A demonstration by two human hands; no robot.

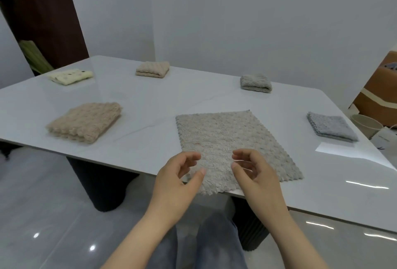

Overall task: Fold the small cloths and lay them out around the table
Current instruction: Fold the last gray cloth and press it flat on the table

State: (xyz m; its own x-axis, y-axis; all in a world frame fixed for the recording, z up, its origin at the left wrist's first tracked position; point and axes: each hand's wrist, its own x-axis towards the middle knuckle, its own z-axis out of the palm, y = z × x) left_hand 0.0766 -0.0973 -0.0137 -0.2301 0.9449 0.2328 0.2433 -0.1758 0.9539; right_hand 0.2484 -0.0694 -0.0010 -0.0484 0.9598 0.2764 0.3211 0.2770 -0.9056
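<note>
While both hands hover over the near edge of the white table [150, 101], one grey-beige cloth [225, 139] lies flat and unfolded in front of the person. Its near corner hangs a little over the table edge, and its zigzag border shows along the right side.

The left hand [178, 185] is above the near left part of this cloth, with the fingers curled and apart; the thumb points toward the cloth, but the hand holds nothing. The right hand [255, 174] is above the near right part, also with curled fingers that are apart, and it grips nothing either. Whether any fingertip touches the fabric, I cannot tell.

Five other cloths are already folded and lie well apart from each other on the table. A thick beige folded cloth [84, 122] is at the left, near the table edge. A cream cloth with small dots [71, 77] is at the far left corner. A tan folded cloth [152, 69] lies along the far side, and a grey folded cloth [255, 83] lies farther right on the same side. A blue-grey folded cloth [332, 125] is close to the right edge.

Beyond the right edge of the table a pale cup [365, 123] stands lower down. Below the table the person's legs in grey-blue trousers [206, 245] are visible over a glossy grey floor [43, 215].
</note>
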